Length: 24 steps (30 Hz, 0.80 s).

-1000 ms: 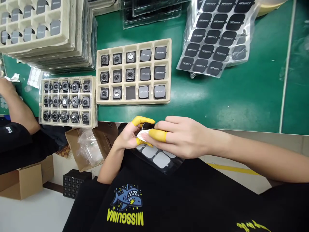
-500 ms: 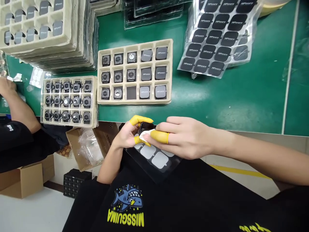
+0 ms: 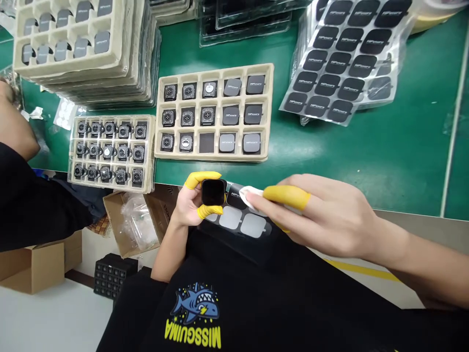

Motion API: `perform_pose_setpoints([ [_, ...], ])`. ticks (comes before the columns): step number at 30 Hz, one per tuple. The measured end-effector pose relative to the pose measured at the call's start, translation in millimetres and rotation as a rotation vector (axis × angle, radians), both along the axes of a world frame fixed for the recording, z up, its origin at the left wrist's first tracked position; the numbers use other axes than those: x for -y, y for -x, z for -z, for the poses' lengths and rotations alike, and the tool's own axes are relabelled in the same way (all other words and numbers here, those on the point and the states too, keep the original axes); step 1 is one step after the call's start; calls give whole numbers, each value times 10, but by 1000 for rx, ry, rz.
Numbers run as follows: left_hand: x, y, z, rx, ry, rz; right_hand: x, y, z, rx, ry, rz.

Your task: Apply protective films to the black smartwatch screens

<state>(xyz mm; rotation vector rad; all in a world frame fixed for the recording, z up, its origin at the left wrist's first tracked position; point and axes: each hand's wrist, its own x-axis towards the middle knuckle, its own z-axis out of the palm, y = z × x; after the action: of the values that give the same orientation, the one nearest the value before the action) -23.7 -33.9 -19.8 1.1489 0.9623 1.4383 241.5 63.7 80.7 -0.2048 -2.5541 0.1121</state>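
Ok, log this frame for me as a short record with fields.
Left hand: holds a watch body, dark face toward the camera
Right hand: pinches a white cloth or tissue, apart from the watch body
Near both hands: sheet of rounded squares, partly hidden
Surface: green table
Middle tray: three rows of five compartments
Far left: another person's arm

ugh, my right hand (image 3: 330, 215) blocks part of the sticker sheet (image 3: 253, 225) by the table's (image 3: 311, 168) near edge, the tray stack (image 3: 136, 61) is cropped up top, and markings on the watch backs (image 3: 188, 91) are too tiny to read
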Motion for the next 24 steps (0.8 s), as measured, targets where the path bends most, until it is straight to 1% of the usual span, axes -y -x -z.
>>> perform_pose_setpoints([
  [3, -34, -30, -44, 24, -33, 31, 53, 19, -87, -27, 62, -61],
  [6, -45, -67, -101, 17, -43, 61, 90, 134, -121, -23, 74, -95],
  [9, -24, -76, -158, -18, -47, 89, 105, 253, -92, 29, 45, -125],
  [12, -2, -53, -190, -46, -57, 75, 102, 331, -36, 15, 11, -146],
  [15, 3, -30, -176, -58, -51, 32, 44, 363, 7, -16, -51, -101],
  [18, -3, -34, -135, -29, -64, 21, -74, 326, 16, -20, -114, 34],
  [19, -5, -39, -122, -11, -72, 23, -113, 294, 9, -25, -104, 73],
  [21, -10, -48, -104, 6, -62, 42, -163, 215, -22, -25, -12, 118],
  [24, -21, -45, -99, -15, -27, 67, -157, 117, -91, -10, 158, 96],
])
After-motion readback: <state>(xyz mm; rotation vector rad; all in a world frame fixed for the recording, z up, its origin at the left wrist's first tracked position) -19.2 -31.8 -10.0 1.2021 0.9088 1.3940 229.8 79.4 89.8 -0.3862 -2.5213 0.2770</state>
